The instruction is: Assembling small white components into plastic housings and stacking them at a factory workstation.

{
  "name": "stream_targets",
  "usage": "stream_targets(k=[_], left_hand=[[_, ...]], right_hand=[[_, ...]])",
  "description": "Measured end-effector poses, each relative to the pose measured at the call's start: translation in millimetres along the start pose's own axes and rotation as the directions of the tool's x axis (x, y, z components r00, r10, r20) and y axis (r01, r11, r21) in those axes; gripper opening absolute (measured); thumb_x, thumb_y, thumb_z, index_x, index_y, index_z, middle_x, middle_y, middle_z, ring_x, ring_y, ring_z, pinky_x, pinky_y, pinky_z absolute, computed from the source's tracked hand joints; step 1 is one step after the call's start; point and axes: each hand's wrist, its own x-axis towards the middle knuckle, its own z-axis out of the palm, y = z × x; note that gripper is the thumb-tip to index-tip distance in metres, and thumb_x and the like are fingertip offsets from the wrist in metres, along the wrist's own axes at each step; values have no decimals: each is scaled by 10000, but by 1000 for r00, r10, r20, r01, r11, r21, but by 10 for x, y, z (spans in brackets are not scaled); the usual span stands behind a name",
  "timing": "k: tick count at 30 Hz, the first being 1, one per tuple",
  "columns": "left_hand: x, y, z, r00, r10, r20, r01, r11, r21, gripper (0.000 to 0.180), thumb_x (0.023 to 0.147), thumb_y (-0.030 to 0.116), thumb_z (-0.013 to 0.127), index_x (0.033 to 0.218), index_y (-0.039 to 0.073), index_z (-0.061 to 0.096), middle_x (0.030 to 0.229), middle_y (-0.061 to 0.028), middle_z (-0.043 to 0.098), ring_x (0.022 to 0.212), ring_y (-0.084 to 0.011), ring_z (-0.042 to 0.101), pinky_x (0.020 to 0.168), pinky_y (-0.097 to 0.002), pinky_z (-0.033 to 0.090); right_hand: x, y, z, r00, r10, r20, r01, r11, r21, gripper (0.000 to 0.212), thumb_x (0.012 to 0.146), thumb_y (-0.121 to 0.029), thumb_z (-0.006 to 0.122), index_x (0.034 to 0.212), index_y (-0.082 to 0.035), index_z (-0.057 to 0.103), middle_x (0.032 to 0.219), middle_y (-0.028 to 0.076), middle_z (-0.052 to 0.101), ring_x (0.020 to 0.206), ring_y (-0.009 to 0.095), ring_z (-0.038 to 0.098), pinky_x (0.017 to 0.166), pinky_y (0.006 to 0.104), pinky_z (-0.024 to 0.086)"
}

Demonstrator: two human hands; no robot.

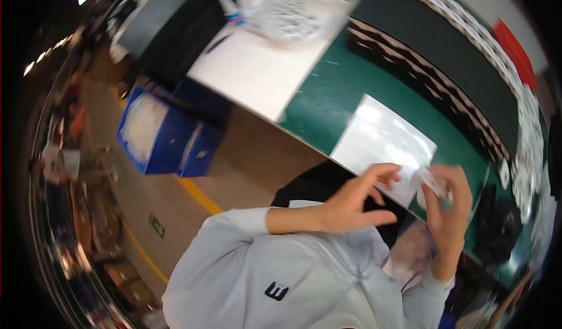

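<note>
Over the white glossy sheet [383,135] near the table's front edge, my right hand [449,203] pinches a small whitish, translucent piece [430,181] between thumb and fingers. Blur keeps its exact kind from showing. My left hand [360,199] is just left of it, fingers apart and curved toward the piece, with nothing visible in them. The sheet lies flat on the green tabletop [333,89].
A clear tub [291,18] of small white parts and a small bottle [232,11] stand on a white board [257,74]. Along the back runs a long black strip [451,53] edged with white pieces. Blue bins [187,147] stand on the floor at left; a person [70,162] is beyond.
</note>
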Motion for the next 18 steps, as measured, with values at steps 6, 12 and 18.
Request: stream_targets(k=[6,12,18], left_hand=[[144,182,154,988,-154,8,138,854,-502,532,783,71,646,1233,49,364,1135,-75,472,1028,-126,482,812,-274,447],[80,510,-493,887,7,-461,-162,941,-297,159,813,37,603,957,31,536,943,-37,605,833,-64,571,710,-207,462],[112,774,-1917,529,552,-644,387,519,762,194,734,89,648,893,-12,601,848,-132,638,811,-229,599,725,-320,449]], right_hand=[[-254,103,471,932,-83,-352,245,862,444,378,820,-53,549,1162,11,402,1052,178,541,1006,247,517,878,336,396],[-54,188,396,890,-351,-290,366,930,-2,475,909,-294,456,1221,61,414,1256,232,448,1175,309,415,918,384,375],[-88,633,43,842,-23,-538,10,1000,-28,335,862,-82,513,1185,1,478,1259,153,462,1120,262,465,890,339,393]])
